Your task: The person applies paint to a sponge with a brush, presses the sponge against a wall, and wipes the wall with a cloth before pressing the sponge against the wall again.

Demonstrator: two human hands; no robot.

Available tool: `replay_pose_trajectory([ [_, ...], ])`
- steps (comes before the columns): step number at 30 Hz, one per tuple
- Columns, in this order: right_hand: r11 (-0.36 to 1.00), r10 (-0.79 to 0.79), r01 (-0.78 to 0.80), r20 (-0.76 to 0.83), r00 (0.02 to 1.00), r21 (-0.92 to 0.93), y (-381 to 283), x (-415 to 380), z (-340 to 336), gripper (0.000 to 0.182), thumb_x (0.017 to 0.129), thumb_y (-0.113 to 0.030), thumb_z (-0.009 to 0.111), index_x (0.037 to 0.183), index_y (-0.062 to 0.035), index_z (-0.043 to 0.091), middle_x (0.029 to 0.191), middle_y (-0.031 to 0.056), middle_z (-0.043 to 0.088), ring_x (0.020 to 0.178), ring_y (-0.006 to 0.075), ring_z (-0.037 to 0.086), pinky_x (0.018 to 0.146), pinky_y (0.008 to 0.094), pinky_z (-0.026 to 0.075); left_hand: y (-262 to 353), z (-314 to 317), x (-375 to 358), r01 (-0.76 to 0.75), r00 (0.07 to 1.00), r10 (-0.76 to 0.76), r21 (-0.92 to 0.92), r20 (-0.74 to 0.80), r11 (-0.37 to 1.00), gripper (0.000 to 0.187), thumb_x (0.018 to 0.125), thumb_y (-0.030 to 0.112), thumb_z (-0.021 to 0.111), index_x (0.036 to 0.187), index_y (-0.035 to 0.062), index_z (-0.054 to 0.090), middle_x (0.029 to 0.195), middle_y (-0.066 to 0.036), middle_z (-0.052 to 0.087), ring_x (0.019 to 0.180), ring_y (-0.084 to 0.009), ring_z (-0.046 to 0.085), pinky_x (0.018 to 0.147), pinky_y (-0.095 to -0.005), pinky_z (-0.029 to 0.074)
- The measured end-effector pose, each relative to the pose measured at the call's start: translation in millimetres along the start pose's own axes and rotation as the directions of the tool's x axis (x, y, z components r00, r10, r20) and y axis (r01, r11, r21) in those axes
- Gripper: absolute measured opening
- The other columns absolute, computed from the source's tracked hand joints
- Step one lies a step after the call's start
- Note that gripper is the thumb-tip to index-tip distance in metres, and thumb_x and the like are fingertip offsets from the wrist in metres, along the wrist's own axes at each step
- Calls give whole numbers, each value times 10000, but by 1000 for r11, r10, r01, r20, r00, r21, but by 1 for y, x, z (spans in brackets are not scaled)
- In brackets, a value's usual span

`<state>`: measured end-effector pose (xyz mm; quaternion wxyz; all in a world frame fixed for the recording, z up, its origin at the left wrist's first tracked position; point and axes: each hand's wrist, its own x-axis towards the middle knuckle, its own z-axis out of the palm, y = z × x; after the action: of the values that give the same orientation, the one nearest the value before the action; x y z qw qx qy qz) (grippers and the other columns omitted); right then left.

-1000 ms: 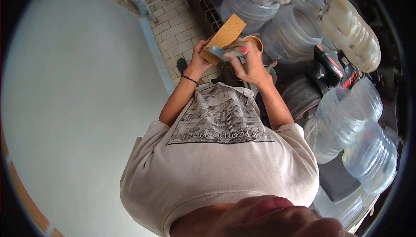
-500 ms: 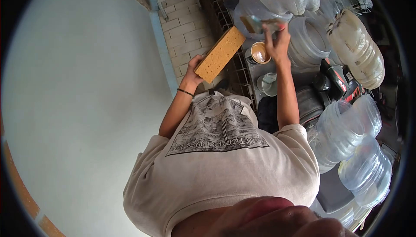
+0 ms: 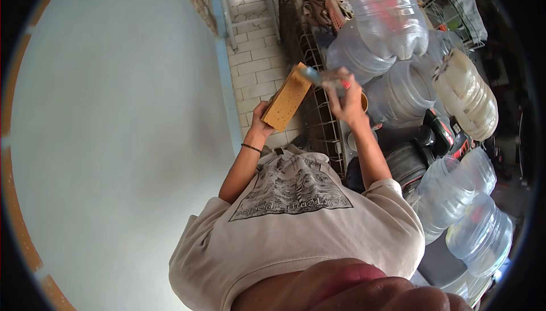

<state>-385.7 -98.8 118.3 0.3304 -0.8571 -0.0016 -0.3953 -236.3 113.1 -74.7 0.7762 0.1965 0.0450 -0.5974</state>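
Note:
My left hand (image 3: 260,123) is closed round the lower end of an orange-yellow rectangular block (image 3: 289,99) dotted with dark specks. The block tilts up and to the right in front of my waist. In my right hand (image 3: 351,105) is a paintbrush (image 3: 318,76), smeared by motion, with something red showing near my fingers. Its head overlaps the top end of the block in this view. Behind my right wrist, the rim of a cup (image 3: 365,103) shows, mostly hidden. Another pale container (image 3: 352,142) is largely covered by my right forearm.
A pale wall (image 3: 125,129) fills the left side. Large clear plastic bottles (image 3: 392,15), some cut open, crowd the right. A wire rack (image 3: 325,123) runs beside my right arm. Light tiles (image 3: 256,55) and a metal ladder-like frame (image 3: 272,3) lie ahead.
My right hand has swung left with the paintbrush, from over the cups to the block's top end. My left hand still holds the block. The whole view has shifted slightly.

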Motion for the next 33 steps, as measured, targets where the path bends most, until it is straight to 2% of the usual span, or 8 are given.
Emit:
replay_pose_trajectory([
  [8, 975, -223, 220, 278, 934, 41, -56, -10, 75, 240, 835, 68, 697, 1001, -12, 544, 966, 160, 616, 873, 368, 642, 746, 431, 550, 23, 7, -37, -125, 990, 130, -80, 58, 989, 465, 961, 338, 494, 1240, -7, 632, 1154, -169, 713, 1007, -303, 720, 883, -441, 596],
  [11, 959, -256, 208, 277, 926, 191, -85, -28, 97, 238, 850, 34, 714, 1024, -2, 556, 959, 181, 642, 841, 361, 657, 724, 437, 551, 32, 14, -48, -174, 972, 149, -134, -179, 976, 480, 964, 372, 476, 1231, 7, 638, 1150, -163, 708, 1021, -316, 712, 880, -478, 595],
  [17, 982, -180, 168, 174, 968, 85, -83, -1, 98, 307, 798, 67, 720, 1031, -34, 548, 937, 155, 633, 832, 362, 646, 710, 427, 554, 36, -50, -49, -115, 976, 166, -309, 144, 944, 469, 958, 353, 488, 1261, 23, 624, 1239, -171, 674, 1119, -347, 660, 947, -536, 550],
  [22, 945, -327, 290, 432, 841, 150, -103, -30, 123, 383, 726, 66, 739, 1045, -58, 567, 993, 128, 615, 903, 348, 650, 725, 427, 569, 34, -17, -62, -161, 984, 127, -319, -126, 934, 406, 949, 346, 503, 1170, 40, 653, 1133, -149, 700, 1060, -309, 696, 919, -529, 573],
  [25, 949, -307, 245, 402, 863, 198, -106, -32, 127, 346, 793, 67, 733, 1063, -52, 552, 993, 153, 633, 885, 358, 666, 724, 432, 569, 35, -24, -57, -388, 913, 394, 79, -102, 918, 420, 973, 335, 457, 1205, 27, 625, 1175, -142, 684, 1093, -312, 681, 955, -535, 558],
  [27, 946, -265, 179, 323, 908, 271, -99, -24, 121, 326, 833, 70, 726, 1080, -44, 545, 976, 168, 639, 860, 363, 674, 721, 435, 569, 38, -31, -51, -281, 946, 235, -203, -223, 938, 432, 984, 335, 433, 1226, 24, 609, 1204, -146, 673, 1115, -315, 671, 963, -538, 555],
  [31, 985, -171, 160, 246, 954, 62, -66, -4, 127, 345, 751, 92, 722, 1022, -30, 545, 1006, 168, 634, 864, 364, 650, 702, 440, 559, 42, -24, -38, -254, 959, 205, -275, -194, 927, 452, 997, 354, 413, 1262, 35, 595, 1239, -169, 654, 1125, -330, 662, 970, -543, 549],
  [33, 948, -312, 271, 316, 896, 169, -62, -10, 135, 397, 701, 90, 718, 1048, -38, 572, 1014, 161, 611, 898, 363, 638, 713, 443, 565, 45, -8, -32, -252, 966, 224, -282, -127, 926, 446, 988, 354, 425, 1258, 45, 597, 1215, -160, 670, 1127, -322, 664, 971, -515, 552],
])
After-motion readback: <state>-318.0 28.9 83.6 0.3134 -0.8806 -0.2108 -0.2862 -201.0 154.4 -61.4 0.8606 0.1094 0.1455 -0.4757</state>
